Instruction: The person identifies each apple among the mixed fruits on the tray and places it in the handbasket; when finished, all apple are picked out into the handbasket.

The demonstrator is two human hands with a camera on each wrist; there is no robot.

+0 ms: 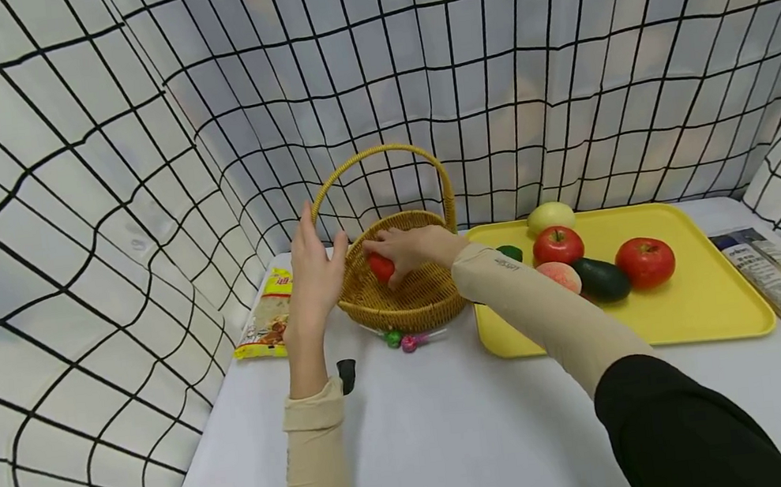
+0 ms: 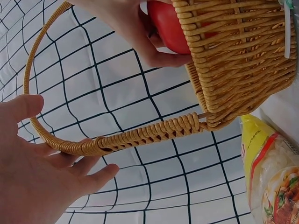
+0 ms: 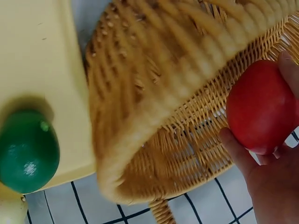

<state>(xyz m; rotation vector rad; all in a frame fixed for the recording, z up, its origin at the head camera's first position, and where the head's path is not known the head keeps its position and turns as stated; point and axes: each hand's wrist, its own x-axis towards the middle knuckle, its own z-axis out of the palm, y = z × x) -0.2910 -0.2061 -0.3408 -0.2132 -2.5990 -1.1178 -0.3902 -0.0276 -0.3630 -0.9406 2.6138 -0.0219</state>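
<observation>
The left hand (image 1: pixel 318 271) is raised, fingers (image 2: pixel 105 176) extended, thumb (image 2: pixel 30 106) held apart from them; below the fingers, the bare left wrist (image 1: pixel 307 363) runs down into a beige sleeve. The right arm (image 1: pixel 547 306) slants in from the lower right, beige over the forearm and black higher up, its hand (image 1: pixel 414 250) gripping with curled fingers near the left thumb.

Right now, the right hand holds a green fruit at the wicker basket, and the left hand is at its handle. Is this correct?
Only the colour is wrong: the right wrist view shows the right hand holding a red fruit at the wicker basket.
</observation>
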